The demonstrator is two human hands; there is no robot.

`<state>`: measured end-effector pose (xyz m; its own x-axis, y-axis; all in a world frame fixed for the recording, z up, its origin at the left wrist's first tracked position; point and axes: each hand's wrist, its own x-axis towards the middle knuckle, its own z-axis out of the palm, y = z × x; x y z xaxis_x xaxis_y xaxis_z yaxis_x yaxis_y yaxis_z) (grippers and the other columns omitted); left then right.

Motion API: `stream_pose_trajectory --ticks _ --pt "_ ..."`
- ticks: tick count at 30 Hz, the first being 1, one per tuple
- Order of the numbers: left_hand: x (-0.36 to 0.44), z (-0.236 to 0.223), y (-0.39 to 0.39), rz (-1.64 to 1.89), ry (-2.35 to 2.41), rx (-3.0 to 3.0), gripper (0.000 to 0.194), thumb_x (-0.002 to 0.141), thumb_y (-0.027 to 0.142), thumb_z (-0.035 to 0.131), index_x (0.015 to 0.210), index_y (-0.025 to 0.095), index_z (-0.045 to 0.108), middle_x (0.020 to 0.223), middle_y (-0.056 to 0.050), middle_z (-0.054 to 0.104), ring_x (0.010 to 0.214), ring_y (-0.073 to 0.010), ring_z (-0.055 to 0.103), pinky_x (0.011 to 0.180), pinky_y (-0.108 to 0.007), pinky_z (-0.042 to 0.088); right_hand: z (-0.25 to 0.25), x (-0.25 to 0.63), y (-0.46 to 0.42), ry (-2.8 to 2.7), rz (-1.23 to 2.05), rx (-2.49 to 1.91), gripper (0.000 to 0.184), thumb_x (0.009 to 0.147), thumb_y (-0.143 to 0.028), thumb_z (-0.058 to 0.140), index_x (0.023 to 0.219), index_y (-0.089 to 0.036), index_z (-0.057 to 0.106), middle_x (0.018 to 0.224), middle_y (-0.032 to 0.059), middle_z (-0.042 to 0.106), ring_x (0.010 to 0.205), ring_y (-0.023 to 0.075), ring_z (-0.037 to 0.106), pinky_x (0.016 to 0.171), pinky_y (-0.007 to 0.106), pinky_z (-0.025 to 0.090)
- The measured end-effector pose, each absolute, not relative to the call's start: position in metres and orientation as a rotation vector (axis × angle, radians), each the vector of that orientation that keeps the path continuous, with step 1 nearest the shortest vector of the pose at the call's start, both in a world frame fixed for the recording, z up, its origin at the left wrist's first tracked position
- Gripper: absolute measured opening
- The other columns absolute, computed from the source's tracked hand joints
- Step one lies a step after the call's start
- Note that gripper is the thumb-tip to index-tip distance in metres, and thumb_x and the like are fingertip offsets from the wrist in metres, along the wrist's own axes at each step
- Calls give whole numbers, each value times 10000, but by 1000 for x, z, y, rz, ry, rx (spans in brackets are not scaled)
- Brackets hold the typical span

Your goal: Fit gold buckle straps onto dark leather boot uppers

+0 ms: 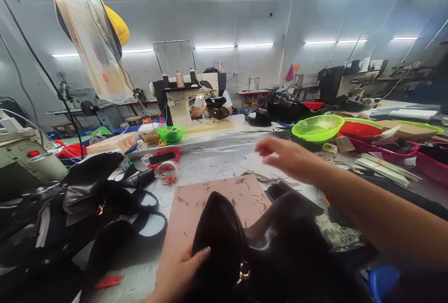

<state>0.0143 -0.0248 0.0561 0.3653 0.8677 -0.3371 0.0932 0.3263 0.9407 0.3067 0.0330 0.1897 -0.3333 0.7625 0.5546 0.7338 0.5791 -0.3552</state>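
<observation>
My left hand [187,270] grips the side of a glossy dark brown boot upper [220,233], its thumb lying on top of the leather. The piece has a pointed toe end and a gold-coloured metal fitting [243,272]. Its shaft spreads to the right over the near edge of a pinkish cutting board [182,214]. Out ahead, my right hand [283,156] hovers over pale cut sheets [250,165], fingers loosely bent with a gap at the thumb and nothing visible in them. Just below lie dark strips [278,192].
More dark boot uppers [87,200] are heaped at left. Behind the board are a clear round container [166,170] and a red tray [171,156] holding a phone. Green [318,128] and red baskets stand at right. A person sits behind a sewing machine [184,102] across the table.
</observation>
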Motion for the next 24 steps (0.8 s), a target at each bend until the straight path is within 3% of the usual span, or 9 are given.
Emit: stream_pose_trajectory --ticks 2,4,6,8,11,14,16,19,24 --pt "8 50 -23 741 1078 858 365 568 480 720 751 175 640 687 -36 674 702 -243 632 725 -355 475 186 334 37 -1936 234 -1431 386 816 -533 392 739 -199 568 649 29 598 584 161 535 552 278 400" --pt "1 47 -22 798 1073 701 319 590 415 719 775 167 645 738 -59 687 755 -267 647 766 -378 481 160 349 30 -1904 762 -1716 511 762 -622 397 526 -187 525 486 30 550 463 151 511 470 268 388" --pt "-4 45 -23 841 1104 667 305 602 407 700 799 179 654 801 -69 692 851 -298 638 811 -397 480 117 346 17 -1801 1431 -1782 580 739 -678 378 500 -176 544 417 22 523 379 137 493 410 252 374" --pt "-7 44 -24 898 1149 752 307 583 383 703 830 206 663 855 -61 693 970 -319 597 871 -396 461 71 331 2 -1598 1775 -1614 624 753 -702 327 591 -167 603 406 12 525 344 122 487 364 221 338" --pt "-3 44 -30 909 1143 778 300 551 291 707 837 207 678 870 -51 699 1070 -324 539 937 -391 421 24 301 -15 -1065 1877 -1371 647 784 -698 257 661 -173 615 474 20 572 364 106 517 321 177 272" --pt "7 47 -39 725 1014 490 179 608 250 638 723 126 697 757 -90 707 998 -329 584 916 -411 425 17 280 -16 -697 1841 -1241 436 786 -579 440 715 -192 628 588 21 629 477 120 582 390 194 384" --pt "13 48 -45 643 914 329 177 634 218 592 681 84 698 721 -113 705 953 -324 607 896 -400 432 27 274 -10 -632 1709 -1223 209 700 -399 636 773 -204 636 671 16 661 590 141 613 518 226 468" --pt "15 45 -45 612 843 211 190 630 162 562 689 46 701 737 -126 708 908 -304 628 882 -365 438 46 272 6 -630 1477 -1185 330 520 -142 748 817 -203 618 652 -22 657 598 128 595 558 204 467" --pt "9 38 -31 896 732 252 261 758 293 536 807 109 715 797 -92 716 852 -280 651 882 -384 439 53 261 21 -523 1623 -994 173 636 -245 689 765 -176 596 600 -26 632 517 90 561 513 179 436"
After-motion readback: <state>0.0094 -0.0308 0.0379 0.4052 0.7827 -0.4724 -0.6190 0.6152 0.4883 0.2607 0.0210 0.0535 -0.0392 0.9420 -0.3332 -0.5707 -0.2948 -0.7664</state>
